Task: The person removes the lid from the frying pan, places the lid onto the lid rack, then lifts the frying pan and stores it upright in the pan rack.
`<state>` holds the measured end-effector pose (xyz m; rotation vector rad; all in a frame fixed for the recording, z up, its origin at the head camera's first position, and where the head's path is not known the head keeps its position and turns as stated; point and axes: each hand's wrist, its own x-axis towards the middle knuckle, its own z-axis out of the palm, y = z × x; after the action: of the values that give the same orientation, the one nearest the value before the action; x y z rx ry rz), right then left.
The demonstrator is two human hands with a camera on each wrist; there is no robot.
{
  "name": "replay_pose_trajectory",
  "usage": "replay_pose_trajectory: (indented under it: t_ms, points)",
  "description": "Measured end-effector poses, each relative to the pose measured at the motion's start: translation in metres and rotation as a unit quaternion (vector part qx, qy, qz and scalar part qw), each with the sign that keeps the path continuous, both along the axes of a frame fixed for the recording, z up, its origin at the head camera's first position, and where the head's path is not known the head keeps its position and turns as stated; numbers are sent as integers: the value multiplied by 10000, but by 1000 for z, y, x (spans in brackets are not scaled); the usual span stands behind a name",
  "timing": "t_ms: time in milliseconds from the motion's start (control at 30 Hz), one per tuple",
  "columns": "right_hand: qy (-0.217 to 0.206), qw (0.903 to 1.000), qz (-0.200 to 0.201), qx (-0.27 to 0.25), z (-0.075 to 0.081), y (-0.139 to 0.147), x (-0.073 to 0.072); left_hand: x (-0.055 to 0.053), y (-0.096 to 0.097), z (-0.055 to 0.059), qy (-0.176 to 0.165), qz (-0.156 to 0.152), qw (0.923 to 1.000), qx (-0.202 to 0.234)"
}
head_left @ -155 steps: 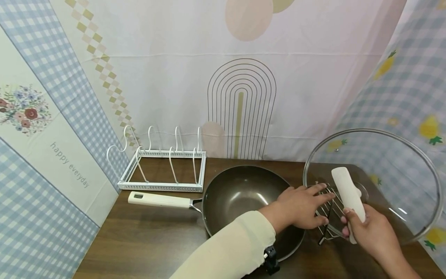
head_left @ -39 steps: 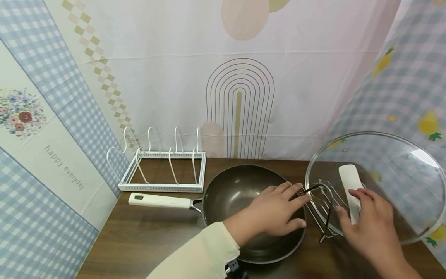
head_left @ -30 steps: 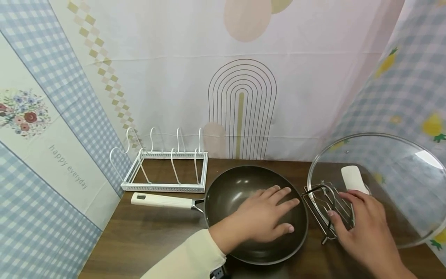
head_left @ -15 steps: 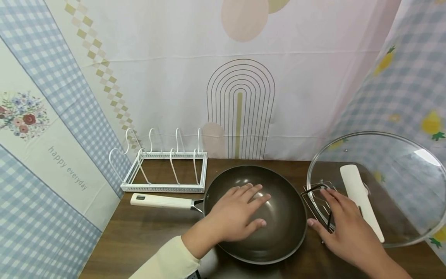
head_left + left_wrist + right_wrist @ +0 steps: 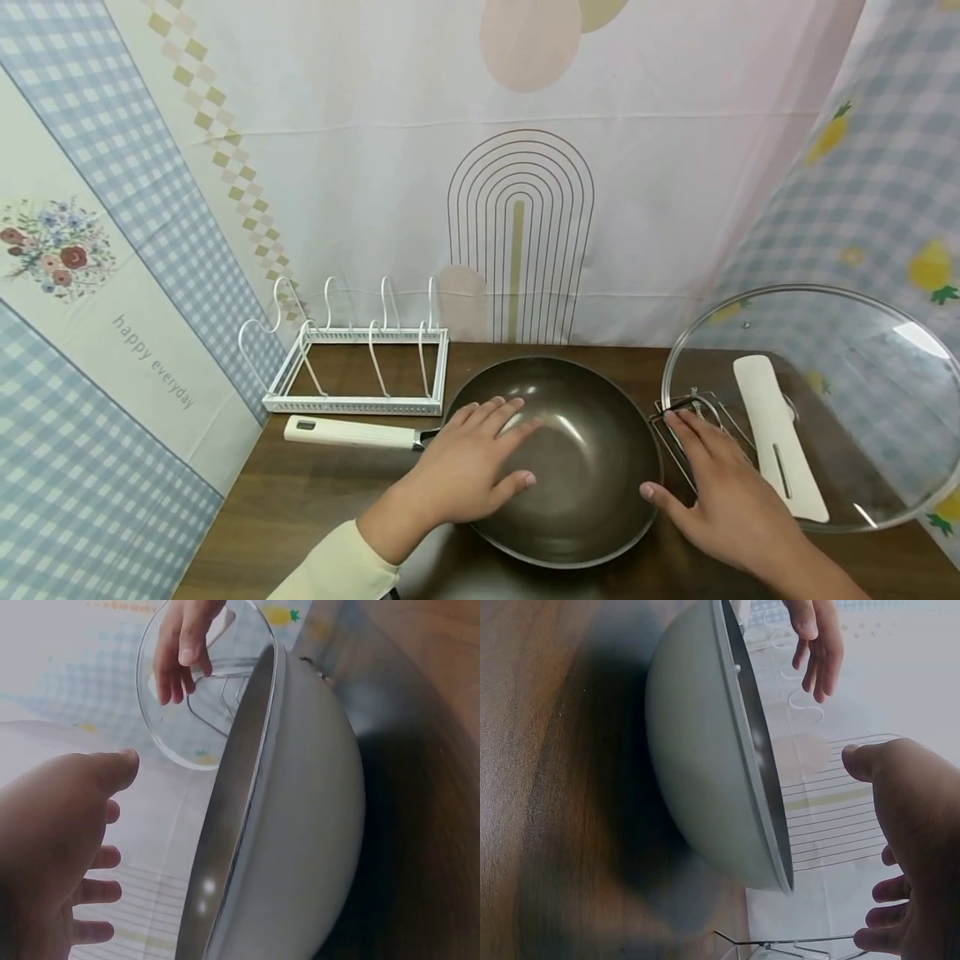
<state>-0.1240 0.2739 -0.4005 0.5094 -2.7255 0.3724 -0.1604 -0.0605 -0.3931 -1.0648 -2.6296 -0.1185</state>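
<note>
A dark-lined wok with a cream handle sits on the wooden table, its pale outer wall showing in both wrist views. Over the wok's left part hovers my left hand, fingers spread and holding nothing. My right hand is above the wok's right rim and the near side of a wire stand, its fingers extended and empty; whether it touches the stand I cannot tell. A glass lid with a cream spatula-like handle leans upright on that stand, which my hand partly covers.
A white rack with several curved hooks stands at the back left, just behind the wok's handle. Printed cloth covers the back and side walls. Brown tabletop shows at front left.
Earlier my right hand held the lid's handle and my left was at the stand. The lid now stands released; both hands have moved left, the left one over the wok.
</note>
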Motion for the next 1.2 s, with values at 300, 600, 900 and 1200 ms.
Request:
replay_pose_trajectory:
  t_ms: [300,600,900,1200]
  points:
    - [-250,9995,113,167,-5,-11,2,9,-29,-4,-278,378,9989,54]
    - [-455,9988,-6,165,-10,-12,2,15,-60,-16,-34,732,9971,179]
    - [-960,9951,-178,148,-21,-15,2,13,-87,-30,-32,1285,9913,270]
    - [-875,9960,-152,5,-37,-16,4,8,-96,-37,295,1577,9864,355]
